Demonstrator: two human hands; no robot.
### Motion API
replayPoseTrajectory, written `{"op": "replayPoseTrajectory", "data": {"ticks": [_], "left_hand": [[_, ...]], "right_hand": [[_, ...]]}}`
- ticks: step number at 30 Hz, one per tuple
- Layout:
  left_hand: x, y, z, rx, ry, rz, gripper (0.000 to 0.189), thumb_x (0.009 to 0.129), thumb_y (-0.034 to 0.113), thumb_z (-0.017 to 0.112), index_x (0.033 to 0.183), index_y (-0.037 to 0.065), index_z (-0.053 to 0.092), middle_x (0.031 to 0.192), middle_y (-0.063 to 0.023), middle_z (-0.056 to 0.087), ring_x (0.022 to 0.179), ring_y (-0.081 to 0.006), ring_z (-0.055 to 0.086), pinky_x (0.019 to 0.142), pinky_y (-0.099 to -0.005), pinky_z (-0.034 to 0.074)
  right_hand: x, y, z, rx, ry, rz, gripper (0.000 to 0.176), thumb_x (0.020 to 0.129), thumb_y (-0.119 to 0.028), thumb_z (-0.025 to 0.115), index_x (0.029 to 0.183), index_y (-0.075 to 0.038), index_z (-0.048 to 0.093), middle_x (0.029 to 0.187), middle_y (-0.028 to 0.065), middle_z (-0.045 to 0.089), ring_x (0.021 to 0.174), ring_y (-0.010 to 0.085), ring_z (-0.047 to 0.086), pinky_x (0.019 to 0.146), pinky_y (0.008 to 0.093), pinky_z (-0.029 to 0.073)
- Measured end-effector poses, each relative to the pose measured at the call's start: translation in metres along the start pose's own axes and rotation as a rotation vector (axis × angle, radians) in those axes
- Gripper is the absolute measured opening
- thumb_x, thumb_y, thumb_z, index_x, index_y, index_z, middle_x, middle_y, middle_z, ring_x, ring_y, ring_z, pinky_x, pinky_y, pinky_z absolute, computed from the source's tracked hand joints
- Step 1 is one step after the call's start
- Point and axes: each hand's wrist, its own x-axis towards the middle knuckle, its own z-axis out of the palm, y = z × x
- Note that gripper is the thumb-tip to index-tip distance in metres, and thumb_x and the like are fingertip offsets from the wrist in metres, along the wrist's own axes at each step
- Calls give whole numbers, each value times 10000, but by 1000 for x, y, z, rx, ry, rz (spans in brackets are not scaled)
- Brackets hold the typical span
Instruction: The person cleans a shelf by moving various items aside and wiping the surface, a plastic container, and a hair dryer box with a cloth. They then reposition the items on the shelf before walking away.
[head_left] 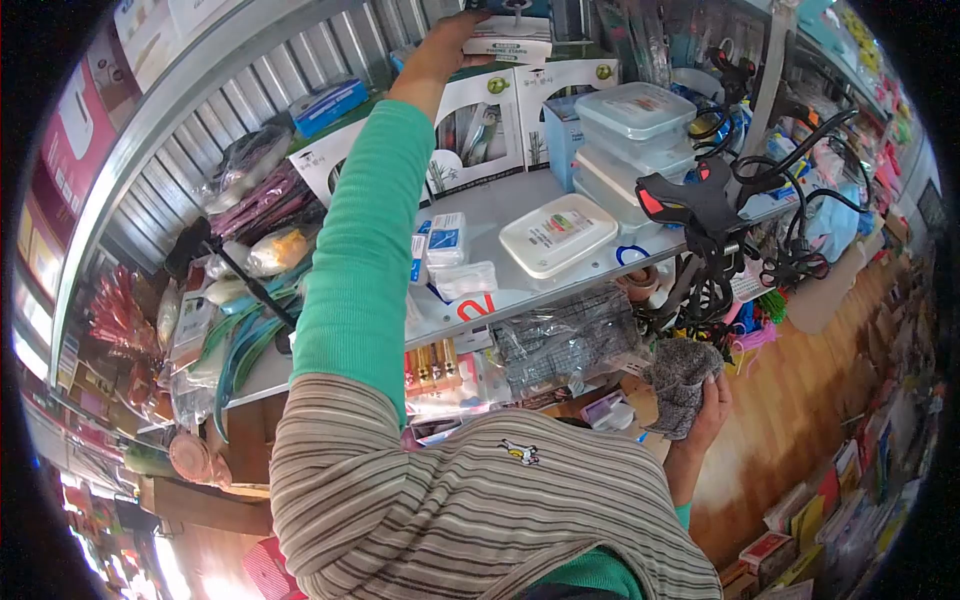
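Left hand (447, 45): raised on a green-sleeved arm to the top of the grey shelf (495, 205), fingers closed on the near end of a white box (512, 42). The box sits at the back of the shelf, on top of upright boxed sets (478, 125), and touches them.

Right hand (708, 408): held low, below the shelf's front edge and towards its right end, clenched around a grey knitted cloth (678, 380). The cloth is bunched in the grip and is clear of the shelf.

On the shelf, right of the boxed sets: a stack of clear lidded containers (635, 112). In front of that stack, near the shelf's front edge: a flat white container (557, 235). At the shelf's right end: black and red clamp holders (700, 195) on tangled flexible arms. Under the shelf board: bagged goods, contents not legible.
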Motion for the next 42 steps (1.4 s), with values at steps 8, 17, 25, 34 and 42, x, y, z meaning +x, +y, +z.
{"op": "replayPoseTrajectory", "data": {"ticks": [8, 17, 25, 34, 42], "left_hand": [[-3, -5, 30, 617, 40, 300, 693, 614, 333, 768, 1162, 15, 489, 1096, -181, 531, 1028, -307, 515, 846, -359, 461], [11, -12, 70, 56, 52, 131, 499, 714, 282, 636, 1122, 26, 506, 1136, -180, 498, 1025, -347, 509, 764, -408, 500], [23, -13, 69, 393, 90, 234, 471, 706, 170, 665, 1127, 39, 497, 1132, -165, 518, 995, -337, 535, 753, -405, 516], [30, -26, 68, 694, 139, 480, 627, 613, 202, 761, 1148, 19, 489, 1054, -209, 556, 961, -328, 554, 817, -353, 458], [-1, 29, 100, 501, 571, -207, 608, 694, 312, 660, 1210, 85, 433, 1189, -168, 450, 1127, -368, 357, 913, -488, 324]], "right_hand": [[-5, -1, 4, -50, 6, 6, 292, 848, -98, 460, 1077, 69, 532, 990, 111, 600, 862, 160, 579, 782, 272, 447], [-15, -9, 2, -19, 111, -22, 287, 842, -85, 465, 1072, 71, 534, 980, 113, 605, 851, 163, 587, 768, 271, 458], [-15, -10, 2, -29, 99, -42, 272, 837, -78, 462, 1054, 61, 548, 972, 112, 608, 842, 160, 589, 760, 269, 461], [-10, -1, 15, -45, 101, -7, 266, 838, -84, 468, 1049, 57, 547, 963, 107, 604, 846, 161, 583, 766, 272, 455], [-8, 7, 16, -71, 122, 27, 274, 836, -77, 464, 1062, 60, 537, 982, 110, 597, 872, 167, 574, 788, 281, 445]]}}
